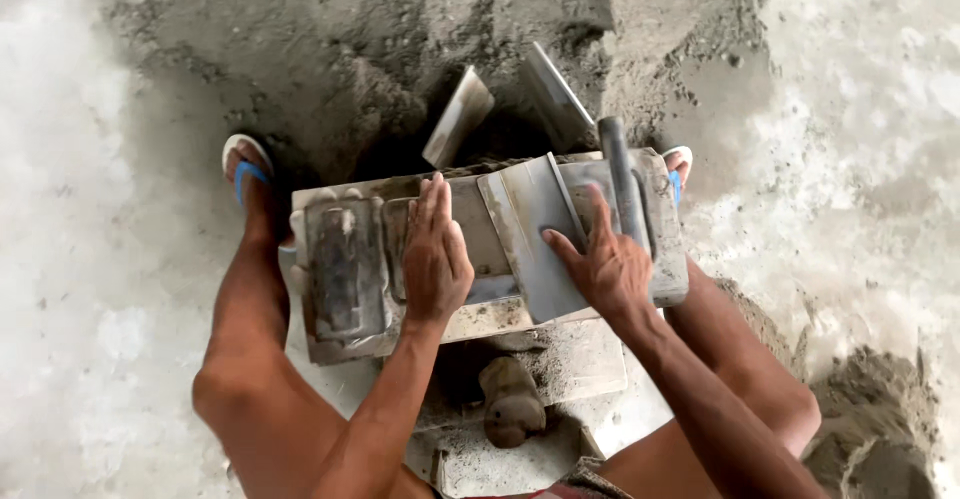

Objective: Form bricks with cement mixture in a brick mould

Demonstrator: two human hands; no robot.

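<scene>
A grey metal block mould point(340, 269) lies across my lap, caked with cement. My left hand point(435, 254) rests flat on its middle section, fingers together and pointing away from me. My right hand point(605, 259) presses with spread fingers on a loose flat metal plate point(530, 229) that lies tilted over the mould's right half. A grey metal handle bar point(620, 184) runs along the right side next to my fingers. Neither hand grips anything.
A heap of dark damp sand and cement point(400, 49) lies ahead, with two metal plates point(460, 114) point(555, 94) stuck upright in it. My feet in blue sandals point(245, 164) flank the mould. A rounded lump point(512, 399) sits on a slab below. Pale concrete floor point(860, 159) surrounds.
</scene>
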